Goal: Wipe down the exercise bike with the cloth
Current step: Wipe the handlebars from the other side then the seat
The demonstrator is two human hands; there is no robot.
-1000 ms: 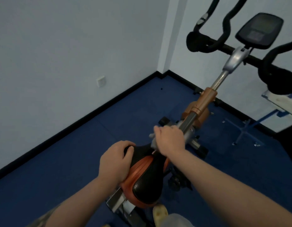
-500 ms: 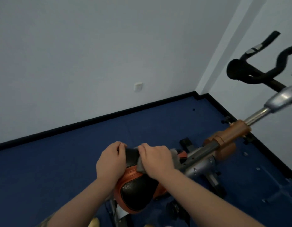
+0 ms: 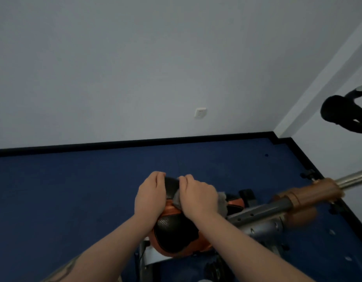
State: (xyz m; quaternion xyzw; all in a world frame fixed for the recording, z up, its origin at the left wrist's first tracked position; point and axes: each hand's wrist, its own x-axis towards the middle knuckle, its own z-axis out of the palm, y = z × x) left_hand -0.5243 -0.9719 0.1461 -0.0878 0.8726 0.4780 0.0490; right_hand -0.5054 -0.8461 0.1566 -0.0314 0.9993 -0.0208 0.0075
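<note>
The exercise bike's black and orange saddle (image 3: 173, 235) sits low in the middle of the view. My left hand (image 3: 149, 195) grips the saddle's left side with curled fingers. My right hand (image 3: 198, 197) presses a grey cloth (image 3: 221, 199) onto the saddle top, fingers curled over it; most of the cloth is hidden under the hand. The bike's grey frame tube (image 3: 261, 210) with an orange collar (image 3: 310, 192) runs off to the right. One black handlebar end (image 3: 338, 111) shows at the right edge.
Blue carpet (image 3: 74, 190) covers the floor up to a black skirting board (image 3: 135, 144). A white wall with a socket (image 3: 200, 112) stands behind, meeting another wall in a corner at the right. Bike base parts lie below the saddle.
The view has swung left, so the handlebars and console have slid out of frame. My right hand has come back from the frame tube onto the saddle with the cloth. My left hand keeps its grip.
</note>
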